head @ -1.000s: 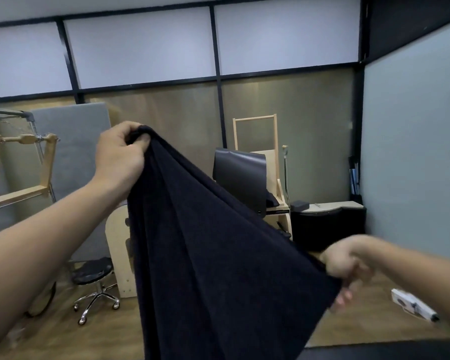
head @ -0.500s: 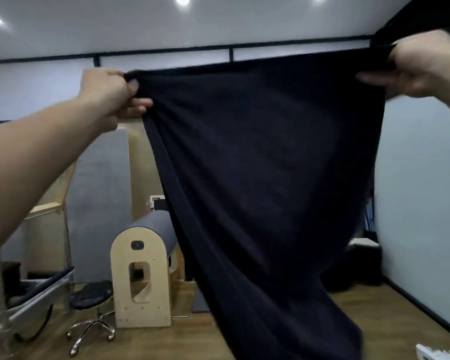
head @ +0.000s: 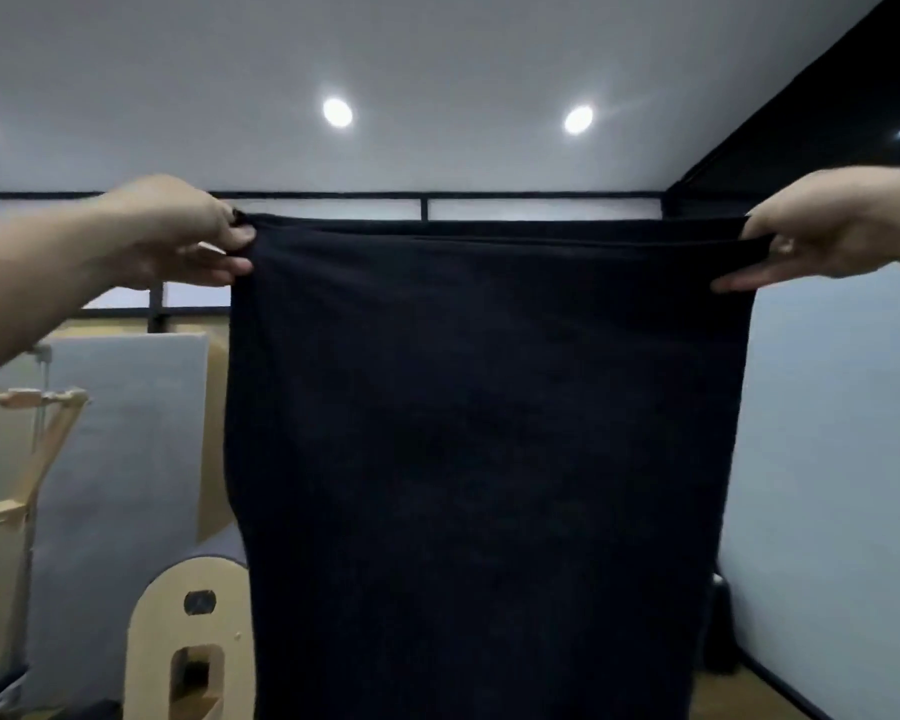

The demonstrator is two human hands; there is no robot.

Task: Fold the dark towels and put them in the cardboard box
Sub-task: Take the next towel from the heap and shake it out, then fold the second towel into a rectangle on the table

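A dark towel hangs spread out flat in front of me, filling the middle of the view down to the bottom edge. My left hand pinches its top left corner. My right hand pinches its top right corner at the same height. The top edge is stretched straight and level between both hands, raised well up toward the ceiling. The cardboard box is not in view; the towel hides whatever lies behind it.
A wooden arched barrel with a grey pad stands low at the left. A grey panel and a wooden frame are behind it. A pale wall runs along the right.
My right hand rose from low right to the level of my left, and both hands moved apart. The towel went from a slanted drape to a flat, level sheet; the view tilted upward.
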